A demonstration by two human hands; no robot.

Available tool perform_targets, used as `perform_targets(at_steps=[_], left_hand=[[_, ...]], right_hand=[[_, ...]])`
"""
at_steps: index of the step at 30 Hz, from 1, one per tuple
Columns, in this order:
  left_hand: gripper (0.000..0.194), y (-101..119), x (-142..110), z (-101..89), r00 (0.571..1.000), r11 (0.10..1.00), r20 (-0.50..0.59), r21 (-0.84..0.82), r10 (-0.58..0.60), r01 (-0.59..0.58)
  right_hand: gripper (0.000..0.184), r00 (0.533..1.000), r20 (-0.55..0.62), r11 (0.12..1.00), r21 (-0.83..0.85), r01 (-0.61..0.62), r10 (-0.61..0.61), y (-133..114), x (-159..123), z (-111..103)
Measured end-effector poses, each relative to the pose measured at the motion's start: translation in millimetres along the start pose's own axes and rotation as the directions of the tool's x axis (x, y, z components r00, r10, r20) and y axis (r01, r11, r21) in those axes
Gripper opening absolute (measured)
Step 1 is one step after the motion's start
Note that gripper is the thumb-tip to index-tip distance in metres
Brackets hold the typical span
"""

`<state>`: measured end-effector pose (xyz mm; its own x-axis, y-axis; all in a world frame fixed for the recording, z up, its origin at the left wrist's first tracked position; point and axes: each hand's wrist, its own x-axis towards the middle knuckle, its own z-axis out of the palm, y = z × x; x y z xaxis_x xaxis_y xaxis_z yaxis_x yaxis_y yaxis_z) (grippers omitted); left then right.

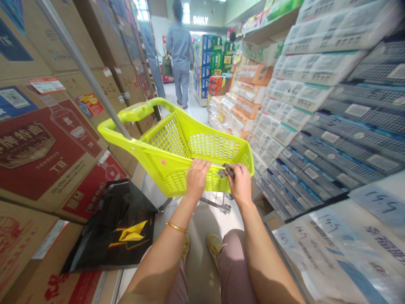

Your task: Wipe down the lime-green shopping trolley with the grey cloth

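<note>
A lime-green plastic shopping cart (164, 158) stands in the aisle in front of me, its basket showing nothing inside. My left hand (196, 178) grips the near rim of the basket, fingers curled over it, a gold bangle on the wrist. My right hand (239, 184) is closed at the same rim, pinching a small dark object (226, 171) that I cannot make out. Both forearms reach forward from the bottom of the view. My shoes and pink trousers show below the cart.
Stacked cardboard cartons (47, 147) line the left side, with a black bag (117, 228) on the floor beside them. Wrapped tissue packs (316, 126) fill the shelves on the right. A person in grey-blue (180, 55) stands farther down the aisle, near a display of boxes (215, 63).
</note>
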<state>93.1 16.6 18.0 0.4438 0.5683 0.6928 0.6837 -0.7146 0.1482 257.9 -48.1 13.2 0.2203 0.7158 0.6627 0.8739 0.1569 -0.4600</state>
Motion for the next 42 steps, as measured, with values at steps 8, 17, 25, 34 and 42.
perform_targets(at_steps=[8, 17, 25, 34, 42], left_hand=[[0.032, 8.4, 3.7, -4.7, 0.999, 0.998, 0.007, -0.043, -0.045, 0.046], [0.033, 0.1, 0.4, -3.2, 1.0, 0.998, -0.008, 0.049, 0.03, -0.03], [0.034, -3.1, -1.8, -2.4, 0.999, 0.997, 0.005, 0.059, 0.05, -0.051], [0.031, 6.0, -1.1, -3.6, 0.999, 0.999, -0.035, -0.042, -0.023, 0.021], [0.029, 7.0, -1.4, -12.5, 0.999, 0.997, -0.033, -0.072, -0.03, 0.028]], right_hand=[[0.033, 0.98, 0.176, 0.992, -0.075, 0.106, -0.091, -41.8, 15.9, 19.7], [0.034, 0.965, 0.204, 0.979, -0.081, 0.187, -0.167, -30.9, 14.9, 19.2], [0.035, 0.993, 0.096, 0.997, -0.026, 0.069, -0.066, 1.0, 5.2, -4.5], [0.037, 0.998, 0.05, 0.997, -0.056, 0.047, -0.044, -5.3, 7.9, -5.1], [0.037, 0.992, 0.096, 0.996, -0.014, 0.084, -0.082, -38.2, 21.7, 18.3]])
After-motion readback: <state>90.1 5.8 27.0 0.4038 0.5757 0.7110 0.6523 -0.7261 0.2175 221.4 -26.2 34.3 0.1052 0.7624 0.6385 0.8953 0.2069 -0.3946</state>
